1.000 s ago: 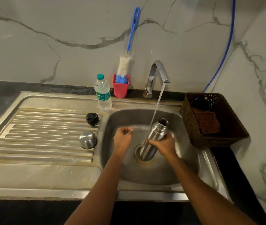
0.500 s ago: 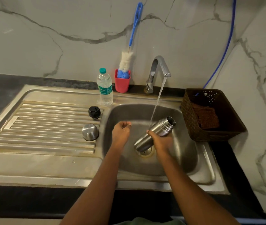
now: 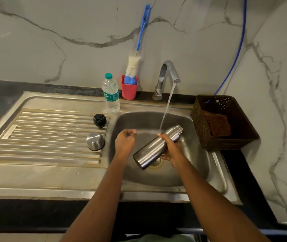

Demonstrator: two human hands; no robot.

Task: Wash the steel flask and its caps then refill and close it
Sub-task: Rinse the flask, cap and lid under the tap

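Observation:
My right hand (image 3: pixel 171 151) grips the steel flask (image 3: pixel 154 149) around its middle, tilted almost flat over the sink basin (image 3: pixel 183 175), its open mouth pointing up and to the right. Water streams from the tap (image 3: pixel 168 75) onto the flask near my fingers. My left hand (image 3: pixel 124 142) hovers over the basin's left side with fingers curled, holding nothing. On the ribbed drainboard (image 3: pixel 43 137) stand the black inner cap (image 3: pixel 99 120) and the steel outer cap (image 3: pixel 95 141).
A plastic water bottle (image 3: pixel 110 94) stands at the sink's back edge. Beside it a red cup (image 3: pixel 129 90) holds a blue-handled bottle brush (image 3: pixel 140 44). A brown basket (image 3: pixel 226 137) with a scrub pad sits right of the basin. A blue hose (image 3: pixel 240 44) hangs on the wall.
My right hand has lifted the flask off the drain and tipped it from nearly upright to almost flat under the stream. My left hand has stayed in place.

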